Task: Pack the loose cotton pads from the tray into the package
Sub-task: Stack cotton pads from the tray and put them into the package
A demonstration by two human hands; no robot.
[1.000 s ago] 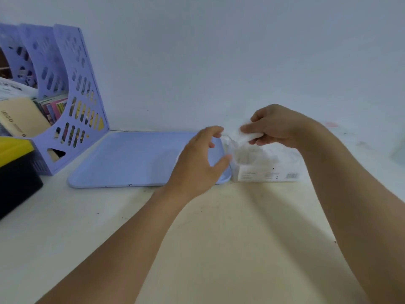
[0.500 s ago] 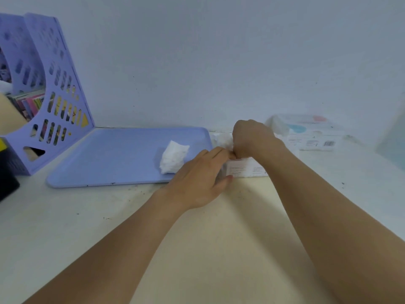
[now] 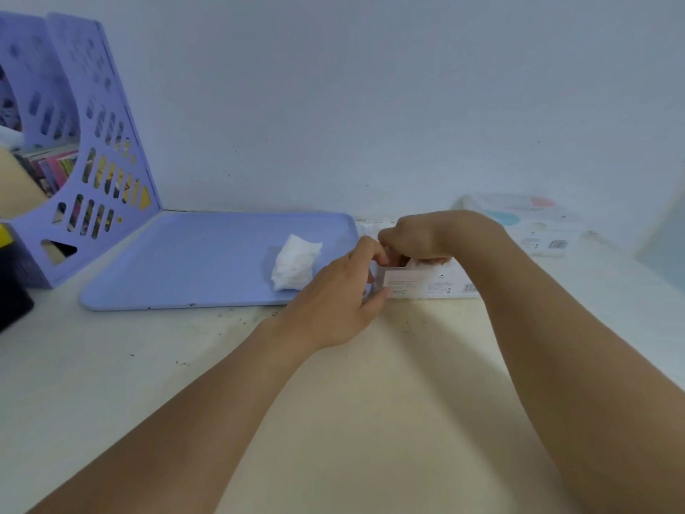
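A lilac tray lies on the table with a small pile of white cotton pads at its right end. Just right of the tray sits the clear package with a printed label. My left hand grips the package's left end, thumb on the front and fingers at the top edge. My right hand is curled over the package's open top, fingers tucked down into it. Whether a pad is under those fingers is hidden.
A lilac magazine holder with books stands at the far left, a black and yellow object before it. A second wrapped pack lies by the wall at the right. The wall runs close behind everything.
My right hand, which held a cotton pad above the package, has come down onto the package's opening. My left hand has closed on the package's left end. The view has shifted right.
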